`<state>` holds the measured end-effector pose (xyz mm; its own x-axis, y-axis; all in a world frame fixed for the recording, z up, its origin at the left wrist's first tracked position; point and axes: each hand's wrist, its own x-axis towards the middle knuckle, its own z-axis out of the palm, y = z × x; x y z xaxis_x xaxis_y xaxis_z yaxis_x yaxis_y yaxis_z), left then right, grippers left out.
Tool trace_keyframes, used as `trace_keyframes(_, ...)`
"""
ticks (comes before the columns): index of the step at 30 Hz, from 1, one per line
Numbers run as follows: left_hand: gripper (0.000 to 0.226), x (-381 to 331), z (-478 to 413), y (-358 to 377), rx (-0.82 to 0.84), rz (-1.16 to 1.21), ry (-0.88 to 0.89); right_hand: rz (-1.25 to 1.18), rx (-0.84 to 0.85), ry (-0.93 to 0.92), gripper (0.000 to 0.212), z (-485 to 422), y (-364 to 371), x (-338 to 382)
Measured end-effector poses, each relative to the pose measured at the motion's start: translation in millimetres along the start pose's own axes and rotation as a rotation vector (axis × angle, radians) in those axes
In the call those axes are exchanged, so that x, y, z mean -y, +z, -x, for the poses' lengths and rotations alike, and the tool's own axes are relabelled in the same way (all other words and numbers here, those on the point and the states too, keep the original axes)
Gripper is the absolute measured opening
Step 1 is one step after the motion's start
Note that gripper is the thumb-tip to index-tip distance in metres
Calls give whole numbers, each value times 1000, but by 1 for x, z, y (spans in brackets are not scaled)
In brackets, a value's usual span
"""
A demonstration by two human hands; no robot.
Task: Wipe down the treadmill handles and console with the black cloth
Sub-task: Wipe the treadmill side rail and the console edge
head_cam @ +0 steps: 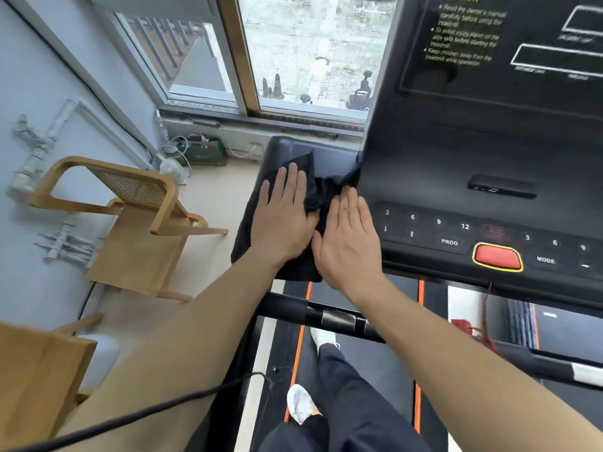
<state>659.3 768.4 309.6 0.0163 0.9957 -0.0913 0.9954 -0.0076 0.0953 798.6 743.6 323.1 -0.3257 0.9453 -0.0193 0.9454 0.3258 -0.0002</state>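
The black cloth (251, 236) lies spread over the left side tray of the treadmill console (456, 164), bunched in the middle and hanging over the tray's left and front edges. My left hand (283, 216) presses flat on the cloth, fingers straight and pointing away from me. Beside it, my right hand (349, 243) also lies flat, palm down, on the cloth's right part at the edge of the button panel. A black handlebar (293, 308) runs below both wrists, with a metal sensor plate on it.
The console's red stop button (497, 257) and number keys lie right of my hands. A wooden chair (130, 223) stands left of the treadmill, a window behind. My legs stand on the belt (368, 360) below. A black cable (163, 409) crosses the lower left.
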Motion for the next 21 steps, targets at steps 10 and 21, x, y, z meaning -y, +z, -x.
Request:
trace_keyframes(10,49,20,93,5,-211,100,114,-47,-314,-109,38,52,6,-2)
trace_keyframes(21,90,20,154,-28,-90,282,-290,-473,226,-14,31,64,-46,-10)
